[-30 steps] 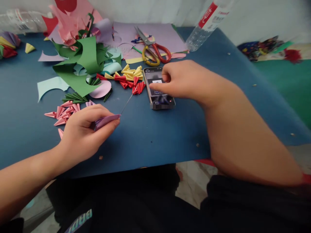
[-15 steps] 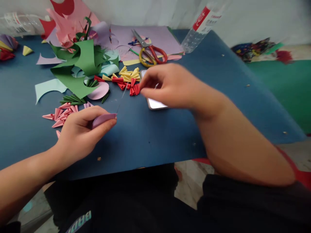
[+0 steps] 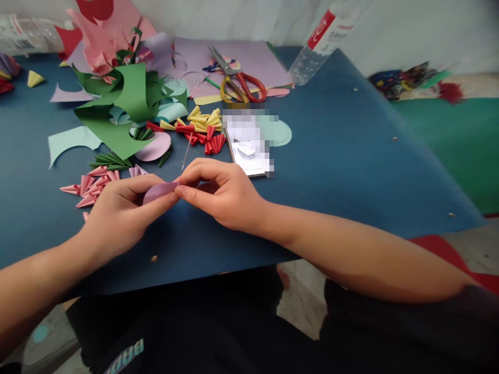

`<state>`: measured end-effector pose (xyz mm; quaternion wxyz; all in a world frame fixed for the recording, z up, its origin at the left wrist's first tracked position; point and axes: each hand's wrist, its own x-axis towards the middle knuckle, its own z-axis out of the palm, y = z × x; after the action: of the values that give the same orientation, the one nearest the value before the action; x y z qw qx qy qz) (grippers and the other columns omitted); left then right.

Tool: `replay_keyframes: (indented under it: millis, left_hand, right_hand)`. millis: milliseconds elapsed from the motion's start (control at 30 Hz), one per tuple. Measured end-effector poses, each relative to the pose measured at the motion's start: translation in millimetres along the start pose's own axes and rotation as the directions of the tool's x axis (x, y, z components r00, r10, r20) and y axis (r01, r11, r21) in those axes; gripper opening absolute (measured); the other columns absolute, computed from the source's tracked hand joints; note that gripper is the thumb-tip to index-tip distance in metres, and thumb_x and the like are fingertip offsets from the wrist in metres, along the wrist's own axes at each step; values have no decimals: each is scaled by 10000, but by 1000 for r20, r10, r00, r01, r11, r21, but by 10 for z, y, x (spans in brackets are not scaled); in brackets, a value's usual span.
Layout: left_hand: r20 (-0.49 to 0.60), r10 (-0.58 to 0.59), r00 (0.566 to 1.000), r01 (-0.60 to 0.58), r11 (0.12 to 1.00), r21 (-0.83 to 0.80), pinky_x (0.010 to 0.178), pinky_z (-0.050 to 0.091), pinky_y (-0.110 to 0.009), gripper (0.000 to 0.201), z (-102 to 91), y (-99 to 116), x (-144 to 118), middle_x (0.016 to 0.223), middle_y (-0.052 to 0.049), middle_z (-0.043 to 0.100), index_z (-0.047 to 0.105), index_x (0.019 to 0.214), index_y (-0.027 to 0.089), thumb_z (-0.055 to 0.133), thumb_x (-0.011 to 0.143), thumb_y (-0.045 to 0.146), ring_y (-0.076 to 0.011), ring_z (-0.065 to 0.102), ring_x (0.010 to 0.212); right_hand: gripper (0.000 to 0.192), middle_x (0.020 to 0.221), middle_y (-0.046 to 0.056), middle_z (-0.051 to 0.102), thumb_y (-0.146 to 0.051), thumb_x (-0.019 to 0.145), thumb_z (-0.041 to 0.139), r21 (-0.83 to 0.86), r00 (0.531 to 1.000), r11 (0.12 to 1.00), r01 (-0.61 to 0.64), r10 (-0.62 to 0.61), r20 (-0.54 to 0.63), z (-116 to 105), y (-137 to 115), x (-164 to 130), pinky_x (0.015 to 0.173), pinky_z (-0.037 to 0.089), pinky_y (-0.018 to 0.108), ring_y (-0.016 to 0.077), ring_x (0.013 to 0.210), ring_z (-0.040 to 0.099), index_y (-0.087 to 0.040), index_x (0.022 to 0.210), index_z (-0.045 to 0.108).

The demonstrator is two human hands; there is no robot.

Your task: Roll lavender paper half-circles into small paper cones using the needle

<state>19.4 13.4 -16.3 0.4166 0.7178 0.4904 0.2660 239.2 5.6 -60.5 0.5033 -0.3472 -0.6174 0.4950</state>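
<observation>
In the head view, the left hand (image 3: pixel 125 213) reaches in from the lower left, thumb and forefinger pinching a curled piece of purple paper (image 3: pixel 156 192) above the near part of the blue desk (image 3: pixel 319 176). The right hand (image 3: pixel 226 195) comes across from the right, forearm slanting, its thumb and bent forefinger closed on the paper's right tip, against the left fingertips. A thin pale strand (image 3: pixel 187 150) rises there toward red paper cones (image 3: pixel 214 141).
</observation>
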Motion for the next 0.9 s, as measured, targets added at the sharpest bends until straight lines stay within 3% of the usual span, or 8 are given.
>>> replay_keyframes:
  millis: [267, 500, 700, 900]
  left_hand:
    - [-38, -45, 998, 51, 982, 179, 529, 395, -300, 335, 45, 12, -43, 686, -25, 709, 833, 828, 242, 750, 867, 564, -189, 579, 612]
    - [7, -47, 999, 44, 983, 178, 538, 418, -283, 332, 20, 39, -40, 713, -2, 722, 849, 879, 222, 764, 904, 543, -175, 596, 634]
    - [-26, -58, 998, 60, 991, 119, 589, 403, -296, 349, 28, 71, -55, 696, -5, 655, 779, 762, 215, 754, 906, 532, -180, 529, 681]
    - [-28, -67, 997, 71, 986, 150, 583, 397, -304, 368, 40, 50, -68, 697, -6, 653, 783, 774, 228, 719, 903, 566, -182, 533, 665]
  right_hand:
    - [148, 873, 21, 764, -281, 859, 917, 27, 997, 997, -70, 71, -10, 48, 12, -36, 724, 556, 289, 154, 791, 672, -175, 885, 816]
    - [99, 893, 23, 783, -244, 869, 871, 59, 997, 995, -83, 83, -7, 56, 44, -28, 744, 568, 276, 153, 818, 679, -172, 912, 818]
    - [129, 856, 12, 781, -267, 855, 895, 144, 996, 986, -81, 86, -26, 59, 61, -16, 723, 561, 254, 139, 800, 682, -160, 889, 831]
    - [108, 821, -18, 772, -203, 832, 903, 218, 984, 960, -173, 180, -9, 54, 17, -16, 635, 523, 224, 77, 649, 624, -146, 874, 821]
